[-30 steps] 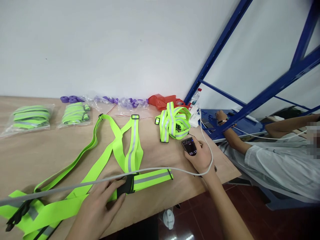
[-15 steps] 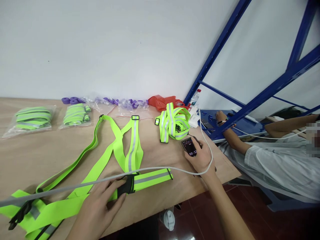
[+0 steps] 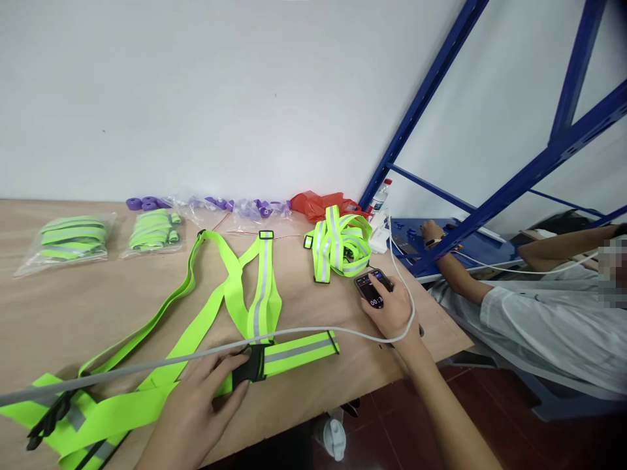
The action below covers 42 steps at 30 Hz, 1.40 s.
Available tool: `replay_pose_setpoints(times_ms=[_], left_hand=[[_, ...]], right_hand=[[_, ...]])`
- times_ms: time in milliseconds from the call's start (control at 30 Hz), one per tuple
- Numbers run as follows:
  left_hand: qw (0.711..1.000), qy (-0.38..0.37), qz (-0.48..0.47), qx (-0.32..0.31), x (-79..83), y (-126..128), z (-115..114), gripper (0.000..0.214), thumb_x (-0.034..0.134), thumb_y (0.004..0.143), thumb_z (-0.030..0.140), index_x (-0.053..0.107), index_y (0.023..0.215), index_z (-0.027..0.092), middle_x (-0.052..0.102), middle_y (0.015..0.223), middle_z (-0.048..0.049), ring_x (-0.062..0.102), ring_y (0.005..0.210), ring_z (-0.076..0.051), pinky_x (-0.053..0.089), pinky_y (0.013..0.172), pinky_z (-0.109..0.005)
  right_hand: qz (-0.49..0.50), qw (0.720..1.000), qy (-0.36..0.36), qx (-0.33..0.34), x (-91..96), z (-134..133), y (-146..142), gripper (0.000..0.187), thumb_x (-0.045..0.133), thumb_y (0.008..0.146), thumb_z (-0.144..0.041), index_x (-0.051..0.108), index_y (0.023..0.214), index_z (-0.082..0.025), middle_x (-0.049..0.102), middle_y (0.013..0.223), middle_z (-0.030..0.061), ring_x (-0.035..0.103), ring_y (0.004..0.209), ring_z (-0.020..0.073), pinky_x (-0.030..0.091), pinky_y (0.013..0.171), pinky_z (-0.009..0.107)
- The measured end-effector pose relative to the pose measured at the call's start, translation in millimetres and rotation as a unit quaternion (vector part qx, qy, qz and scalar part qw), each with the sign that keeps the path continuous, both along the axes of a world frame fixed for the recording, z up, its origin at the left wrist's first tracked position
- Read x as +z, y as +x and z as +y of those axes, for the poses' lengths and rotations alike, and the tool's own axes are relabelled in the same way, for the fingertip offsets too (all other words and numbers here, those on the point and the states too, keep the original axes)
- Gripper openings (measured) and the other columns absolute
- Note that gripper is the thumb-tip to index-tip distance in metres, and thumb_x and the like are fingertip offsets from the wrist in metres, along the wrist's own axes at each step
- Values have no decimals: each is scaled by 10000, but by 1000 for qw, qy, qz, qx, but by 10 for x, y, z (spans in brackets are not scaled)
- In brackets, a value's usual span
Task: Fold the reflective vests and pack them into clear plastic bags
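Observation:
A neon-green reflective strap harness (image 3: 230,300) lies spread across the wooden table (image 3: 73,307). My left hand (image 3: 196,405) rests on it near the front edge, fingers stretched flat beside its black buckle (image 3: 249,371). My right hand (image 3: 392,310) lies on a dark phone (image 3: 373,289) showing a timer, thumb on the screen. A grey cable (image 3: 147,362) runs across the table and loops round my right wrist.
A bundled green harness (image 3: 337,245) sits behind the phone. Two bagged harnesses (image 3: 68,238) lie at far left, purple parts in bags (image 3: 245,207) and a red bag (image 3: 318,202) along the wall. Another person (image 3: 533,320) sits at right by blue shelving (image 3: 490,209).
The view has tilted slightly, shifting everything down a little. My right thumb has moved further onto the phone screen. My left hand stays on the strap.

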State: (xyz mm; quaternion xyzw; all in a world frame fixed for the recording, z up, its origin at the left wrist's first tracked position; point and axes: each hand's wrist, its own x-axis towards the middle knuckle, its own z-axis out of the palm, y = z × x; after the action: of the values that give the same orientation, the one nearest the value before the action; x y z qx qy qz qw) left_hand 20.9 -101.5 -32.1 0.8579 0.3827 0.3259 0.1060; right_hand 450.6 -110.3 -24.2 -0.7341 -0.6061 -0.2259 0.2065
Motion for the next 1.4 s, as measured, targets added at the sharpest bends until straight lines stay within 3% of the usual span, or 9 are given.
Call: replay_pose_setpoints(times_ms=[100,300,467,700,900,1233,1400], left_hand=[[1000,4,2,-2,-7,0,6,242,597,968,384,683,1179,302,717,1229,-42,711,1094,-256,620,859,-355],[1000,12,6,-4,-31,2,12,243,595,965,378,692,1171,295,717,1226,-50,717,1079,-252,625,840,-339],[1000,22,6,-3,-28,1,20,248,604,958,402,694,1168,304,728,1207,-39,720,1074,-255,629,839,-343],[1000,23,0,-5,-32,1,29,244,614,952,400,692,1167,313,726,1213,-33,720,1078,-252,634,822,-336],[1000,6,3,-2,-52,0,18,249,608,957,398,702,1166,302,721,1226,-44,716,1088,-248,630,840,-326],[1000,2,-5,-1,-52,-3,13,246,611,950,389,721,1153,304,726,1216,-50,720,1079,-257,631,851,-339],[1000,2,-5,1,-61,-1,14,256,617,948,401,715,1164,305,727,1214,-54,712,1092,-277,625,879,-387]], right_hand=[[-4,1000,-9,18,16,-3,15,470,632,869,-363,694,1310,-211,558,1265,183,603,1133,356,556,935,517],[16,1000,-16,12,52,-8,10,639,640,850,-364,557,1467,-220,579,1237,173,612,1099,350,548,943,526],[21,1000,-12,2,49,-26,-6,646,645,843,-366,556,1463,-211,595,1219,169,619,1089,347,559,923,508],[3,1000,-10,8,31,-37,14,520,639,839,-342,656,1346,-230,591,1265,172,596,1136,361,552,924,517],[7,1000,0,10,62,-45,5,655,633,824,-347,545,1451,-179,604,1222,175,604,1097,354,539,958,521],[28,1000,3,-9,180,-65,-111,661,633,819,-316,526,1467,-232,616,1222,153,633,1027,335,559,887,485],[46,998,-19,-25,66,-56,7,673,663,801,-325,524,1453,-230,656,1145,137,654,995,324,562,846,456]])
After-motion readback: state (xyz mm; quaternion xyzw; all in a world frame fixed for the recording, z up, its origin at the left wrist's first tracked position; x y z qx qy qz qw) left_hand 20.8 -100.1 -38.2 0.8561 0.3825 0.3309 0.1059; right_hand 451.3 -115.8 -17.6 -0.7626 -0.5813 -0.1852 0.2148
